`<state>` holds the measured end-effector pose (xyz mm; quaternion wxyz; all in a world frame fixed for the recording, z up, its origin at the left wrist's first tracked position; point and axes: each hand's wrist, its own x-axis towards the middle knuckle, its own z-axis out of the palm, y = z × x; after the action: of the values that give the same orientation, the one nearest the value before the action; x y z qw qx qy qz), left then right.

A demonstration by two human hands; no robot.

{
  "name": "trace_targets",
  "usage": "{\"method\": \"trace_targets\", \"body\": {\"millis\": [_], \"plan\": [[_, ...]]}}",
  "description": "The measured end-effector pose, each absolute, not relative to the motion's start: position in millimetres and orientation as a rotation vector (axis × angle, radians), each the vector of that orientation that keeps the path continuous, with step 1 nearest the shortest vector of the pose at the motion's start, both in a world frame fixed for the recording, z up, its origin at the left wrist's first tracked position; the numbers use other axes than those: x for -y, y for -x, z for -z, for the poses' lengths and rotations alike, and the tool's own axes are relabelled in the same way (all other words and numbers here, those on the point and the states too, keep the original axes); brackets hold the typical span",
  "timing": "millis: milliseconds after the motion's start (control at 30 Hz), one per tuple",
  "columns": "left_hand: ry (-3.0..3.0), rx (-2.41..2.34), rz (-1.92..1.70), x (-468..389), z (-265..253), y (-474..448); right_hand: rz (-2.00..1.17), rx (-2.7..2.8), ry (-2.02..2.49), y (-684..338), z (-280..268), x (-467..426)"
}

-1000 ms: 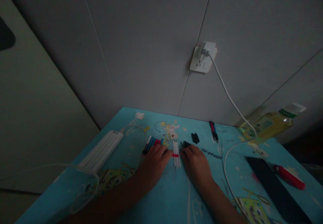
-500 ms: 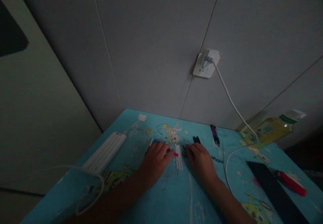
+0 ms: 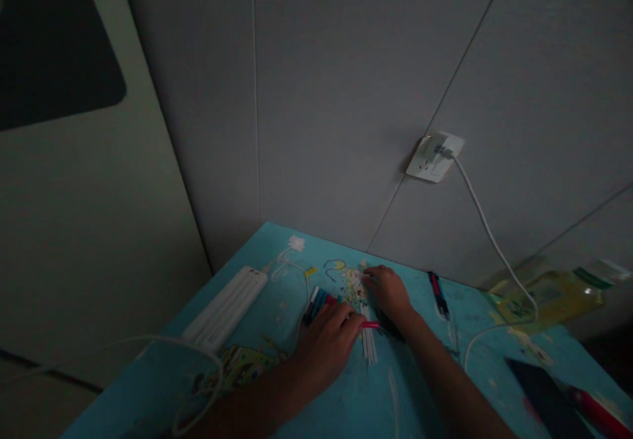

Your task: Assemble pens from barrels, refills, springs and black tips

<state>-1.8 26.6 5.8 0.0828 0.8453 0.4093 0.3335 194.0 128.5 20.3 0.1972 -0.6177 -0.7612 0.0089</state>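
My left hand (image 3: pixel 330 335) pinches a red stick (image 3: pixel 370 325), with white sticks (image 3: pixel 368 347) just past its fingers. I can't tell if my right hand (image 3: pixel 390 295) grips anything.

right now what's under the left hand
Coloured pen-like pieces show just beyond the left hand; a red piece juts from its grip across the white rods. Anything directly beneath the palm is covered and can't be seen.

Slim red piece (image 3: pixel 370 325) held crosswise over white rods (image 3: pixel 368 345); coloured pens (image 3: pixel 320 298) bunched to left.
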Motion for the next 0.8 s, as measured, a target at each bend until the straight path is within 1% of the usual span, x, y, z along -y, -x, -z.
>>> {"method": "trace_targets", "body": {"millis": [133, 300, 400, 533, 633, 733, 800], "plan": [[-2.397, -1.223, -1.108, -29.1, -5.3, 3.7, -0.071, 2.061, 1.690, -193.6, -25.3, -129.6], [-2.164, -0.954, -1.169, -27.3, -5.1, 6.1, -0.234, 1.899, 1.578, -206.9, -35.4, -94.3], [-1.799, -0.845, -1.173, -23.3, -8.8, 1.5, -0.350, 1.811, 1.531, -216.5, -32.2, -52.6], [-1.144, -0.573, -1.149, -19.4, -11.8, -11.0, -0.656, 1.518, 1.430, -224.4, -22.2, -7.8], [-0.863, -0.471, -1.056, -17.6, -12.2, -16.7, -0.734, 1.417, 1.413, -225.5, -19.7, 6.2], [-0.837, -0.468, -1.010, -17.0, -11.2, -15.9, -0.754, 1.436, 1.406, -223.9, -21.5, 10.6], [-0.987, -0.540, -1.013, -17.0, -9.1, -13.2, -0.785, 1.482, 1.403, -222.1, -23.7, 13.1]]}}
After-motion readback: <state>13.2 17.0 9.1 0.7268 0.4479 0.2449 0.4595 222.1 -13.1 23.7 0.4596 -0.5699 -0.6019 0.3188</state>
